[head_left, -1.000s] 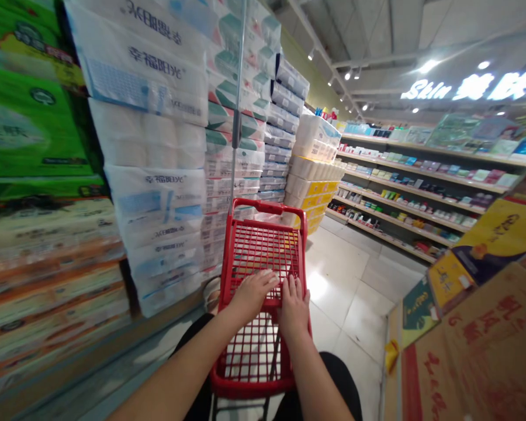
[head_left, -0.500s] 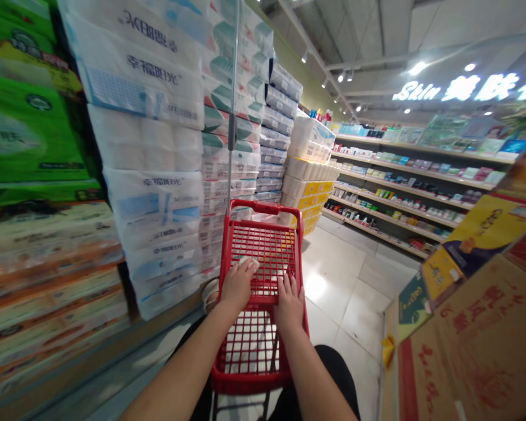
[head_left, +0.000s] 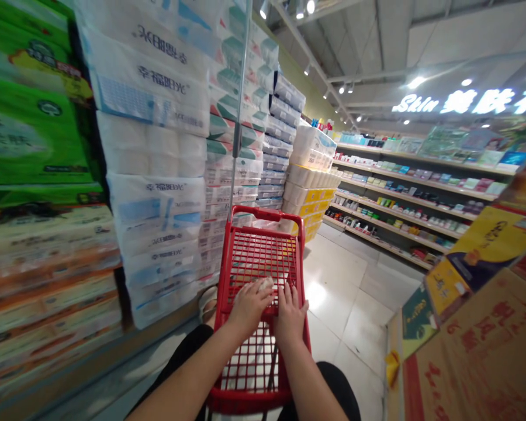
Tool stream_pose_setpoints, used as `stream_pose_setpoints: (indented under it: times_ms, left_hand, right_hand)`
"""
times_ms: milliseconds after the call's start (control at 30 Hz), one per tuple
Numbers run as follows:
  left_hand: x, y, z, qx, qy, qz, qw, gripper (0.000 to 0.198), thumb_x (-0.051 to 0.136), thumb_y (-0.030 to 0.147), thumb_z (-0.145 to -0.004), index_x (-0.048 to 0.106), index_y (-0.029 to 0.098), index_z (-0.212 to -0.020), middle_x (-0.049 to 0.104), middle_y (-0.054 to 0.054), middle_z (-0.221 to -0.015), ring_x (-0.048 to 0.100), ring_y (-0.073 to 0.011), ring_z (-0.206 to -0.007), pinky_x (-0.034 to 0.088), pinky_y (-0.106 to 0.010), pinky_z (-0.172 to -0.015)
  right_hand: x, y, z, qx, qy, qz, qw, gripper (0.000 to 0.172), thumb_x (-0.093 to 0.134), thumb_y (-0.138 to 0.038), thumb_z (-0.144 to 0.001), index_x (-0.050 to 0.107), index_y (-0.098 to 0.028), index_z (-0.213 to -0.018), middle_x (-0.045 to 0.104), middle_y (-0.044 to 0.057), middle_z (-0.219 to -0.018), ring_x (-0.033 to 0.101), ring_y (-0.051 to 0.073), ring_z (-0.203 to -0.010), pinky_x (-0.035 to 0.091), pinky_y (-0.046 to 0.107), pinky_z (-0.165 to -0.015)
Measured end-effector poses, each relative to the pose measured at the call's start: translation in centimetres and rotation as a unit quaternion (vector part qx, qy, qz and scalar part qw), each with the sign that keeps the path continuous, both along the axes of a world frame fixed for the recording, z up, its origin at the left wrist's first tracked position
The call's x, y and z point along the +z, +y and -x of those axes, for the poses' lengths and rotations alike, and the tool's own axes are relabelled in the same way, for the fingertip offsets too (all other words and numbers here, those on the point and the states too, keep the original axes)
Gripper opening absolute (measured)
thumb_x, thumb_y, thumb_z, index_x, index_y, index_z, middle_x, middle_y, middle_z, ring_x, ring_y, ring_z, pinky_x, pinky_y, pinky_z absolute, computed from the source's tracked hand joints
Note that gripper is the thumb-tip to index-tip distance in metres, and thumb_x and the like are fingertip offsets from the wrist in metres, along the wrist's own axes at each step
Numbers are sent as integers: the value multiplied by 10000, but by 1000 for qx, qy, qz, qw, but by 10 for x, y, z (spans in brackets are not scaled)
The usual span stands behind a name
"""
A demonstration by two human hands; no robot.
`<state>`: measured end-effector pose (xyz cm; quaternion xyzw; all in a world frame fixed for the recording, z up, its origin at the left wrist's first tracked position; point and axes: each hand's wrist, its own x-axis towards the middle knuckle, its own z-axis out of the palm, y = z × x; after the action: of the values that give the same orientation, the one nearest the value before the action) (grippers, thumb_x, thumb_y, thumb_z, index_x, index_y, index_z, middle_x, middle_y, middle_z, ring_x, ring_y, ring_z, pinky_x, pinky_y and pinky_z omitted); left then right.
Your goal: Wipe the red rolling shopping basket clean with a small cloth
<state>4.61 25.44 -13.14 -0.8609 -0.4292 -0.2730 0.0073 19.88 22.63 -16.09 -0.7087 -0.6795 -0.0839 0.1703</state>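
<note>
on red cart (head_left: 263,257), curled left hand (head_left: 251,305) holds white wad (head_left: 266,284), spread right hand (head_left: 290,316) looks empty; work seems underway, remainder unclear

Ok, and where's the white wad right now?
In the head view, the white wad sits just below centre, at the fingertips of the left hand over the red grid, with the right hand just right of it.

- Stacked paper packs (head_left: 158,228) block the left side of the red cart (head_left: 263,248).
- Open floor (head_left: 348,318) runs between the cart's right edge and the cardboard boxes (head_left: 486,345).
- The left hand (head_left: 252,301) and right hand (head_left: 291,310) sit nearly together, leaving little room between.
- Dark-clad knees (head_left: 338,383) flank the cart's lower end.
</note>
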Motion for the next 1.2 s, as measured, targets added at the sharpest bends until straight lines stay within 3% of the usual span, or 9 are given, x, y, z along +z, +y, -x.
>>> stream_pose_setpoints:
  times_ms: [167, 300, 333, 467, 700, 900, 1033, 1067, 1200]
  left_hand:
    - [-6, 4, 2, 160, -105, -37, 981, 623, 416, -11, -775, 535, 220, -1342, 406, -87, -1501, 426, -257, -1334, 413, -444, -1076]
    - [-8, 2, 0, 15, -28, -32, 999, 631, 451, 14, -770, 537, 307, -1323, 498, -29, -1435, 429, -233, -1334, 397, -467, -1077]
    - [-8, 2, -1, 12, -25, -34, 999, 614, 452, 30, -785, 534, 315, -1322, 510, -27, -1424, 428, -233, -1335, 392, -474, -1075]
    - [-9, 1, -4, 133, -72, -55, 987, 475, 463, 167, -861, 549, 260, -1318, 468, -109, -1445, 396, -312, -1345, 376, -536, -1053]
    - [-13, -7, -8, -42, 9, -53, 998, 419, 478, 167, -853, 597, 254, -1245, 561, -42, -1357, 412, -284, -1317, 333, -494, -1106]
    - [-15, -4, -11, 111, -67, -52, 990, 461, 469, 148, -843, 560, 237, -1287, 556, -91, -1348, 342, -320, -1368, 299, -557, -1110]
    - [-19, -3, -12, -16, -26, -41, 999, 474, 475, 83, -798, 599, 244, -1227, 574, -50, -1322, 359, -270, -1364, 337, -479, -1126]
    - [-19, -2, -11, -5, -31, -44, 999, 501, 461, 68, -798, 579, 241, -1253, 554, -53, -1347, 367, -263, -1359, 357, -468, -1115]
    - [-15, 1, -5, 168, -96, -66, 979, 504, 484, 117, -817, 521, 219, -1309, 455, -123, -1431, 352, -332, -1362, 368, -555, -1078]
  right_hand:
    - [3, 1, 2, -2, -2, 3, 1000, 631, 400, -116, -839, 378, -225, -1460, 267, 85, -1563, 220, 272, -1430, 182, 558, -1082]
    - [3, 4, 3, -8, -4, -5, 1000, 611, 356, -105, -864, 378, -242, -1458, 270, 67, -1564, 239, 250, -1423, 204, 535, -1077]
    - [3, 5, 3, -10, -7, -6, 1000, 612, 356, -101, -863, 378, -245, -1458, 273, 66, -1563, 241, 246, -1422, 207, 531, -1075]
    - [1, 8, 2, -11, -23, -2, 1000, 638, 396, -101, -845, 362, -249, -1465, 278, 82, -1561, 232, 254, -1424, 217, 526, -1068]
    - [-2, 7, 0, -8, -23, -9, 1000, 570, 354, -169, -912, 343, -278, -1472, 261, 81, -1568, 225, 257, -1426, 201, 548, -1066]
    - [-4, 7, 0, -5, -19, -2, 1000, 618, 402, -135, -853, 370, -238, -1461, 269, 90, -1563, 215, 259, -1430, 177, 552, -1077]
    - [-3, 6, 0, -8, -17, -9, 1000, 603, 359, -133, -868, 372, -252, -1459, 259, 64, -1568, 222, 249, -1428, 188, 557, -1071]
    - [-3, 6, 0, -7, -17, -9, 1000, 611, 372, -133, -859, 372, -249, -1459, 260, 65, -1568, 222, 251, -1427, 189, 552, -1072]
    - [-3, 5, 0, -4, -24, -9, 1000, 670, 431, -115, -803, 373, -237, -1459, 277, 86, -1561, 218, 262, -1428, 179, 534, -1079]
